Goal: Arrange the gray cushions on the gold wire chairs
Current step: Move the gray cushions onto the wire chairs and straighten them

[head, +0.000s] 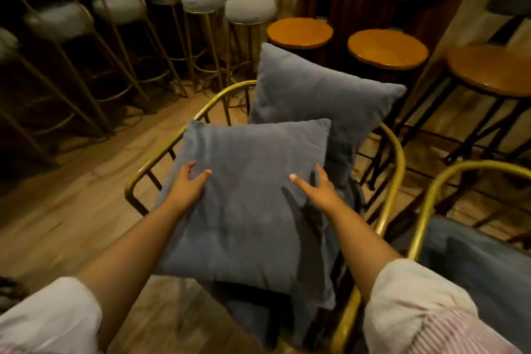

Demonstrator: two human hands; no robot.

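A gold wire chair (161, 156) stands right in front of me, seen from above. A square gray cushion (247, 201) lies tilted over its seat, and both my hands grip it. My left hand (188, 184) holds its left edge, thumb on top. My right hand (319, 190) holds its right edge, fingers spread on the fabric. A second gray cushion (316, 95) leans upright against the chair's back, behind the first. More gray fabric (258, 316) lies beneath the held cushion. At lower right, a second gold wire chair (431, 195) holds another gray cushion (474, 261).
Gold-legged bar stools with gray fuzzy tops (250, 7) line a counter at the far left and centre. Round wooden stools on black legs (388, 49) stand close behind and to the right of the chair. Wooden floor (71, 210) lies to the left.
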